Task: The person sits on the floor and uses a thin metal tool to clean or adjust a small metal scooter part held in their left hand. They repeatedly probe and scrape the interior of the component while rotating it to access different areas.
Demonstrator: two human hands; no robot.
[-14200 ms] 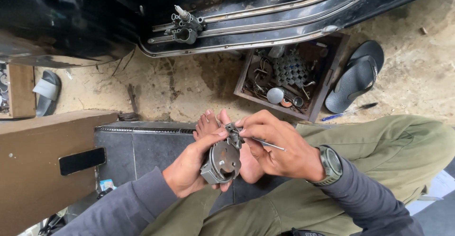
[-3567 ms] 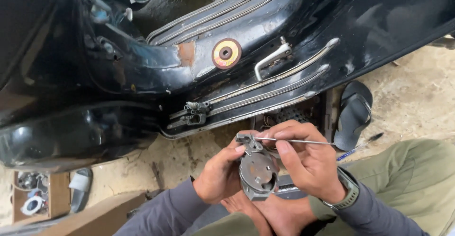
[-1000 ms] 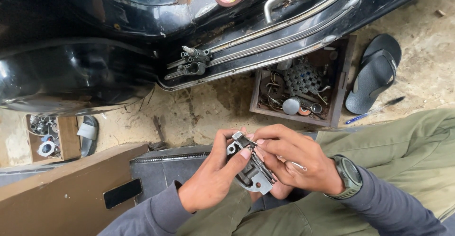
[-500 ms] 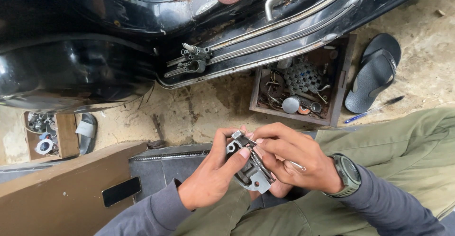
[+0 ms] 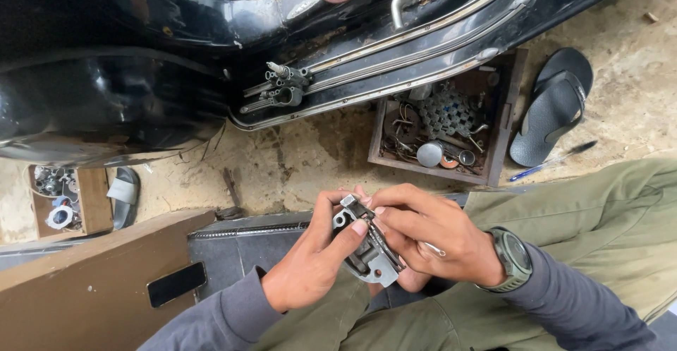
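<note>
Head view, looking down over the lap: the left hand (image 5: 310,270) grips a small grey metal part (image 5: 367,249), thumb pressed on its upper end and fingers curled beneath it. The right hand (image 5: 434,241) closes on the same part from the other side, fingertips pinching its upper edge, with a thin metal pin (image 5: 434,249) showing under the palm. A dark wristwatch (image 5: 513,258) sits on the right wrist. The part is held in the air above the knees, just over olive trousers (image 5: 599,238).

Compared with half a second ago the grip is almost the same; both hands have stayed clamped on the part, and the view has barely shifted. Several seconds back the thin pin stuck out long and level to the right of the hands, whereas now only a short piece of it shows.

Beyond the hands lies sandy ground (image 5: 296,160). A wooden box (image 5: 444,129) of chain, washers and small metal bits rests on it, with a dark sandal (image 5: 553,107) and a blue pen (image 5: 553,162) just beside it. Above that runs the black body of a scooter (image 5: 141,90) with chrome floor strips (image 5: 423,40). At left are a brown board (image 5: 92,287) bearing a black phone (image 5: 176,284) and a second small box (image 5: 67,199) of parts.
</note>
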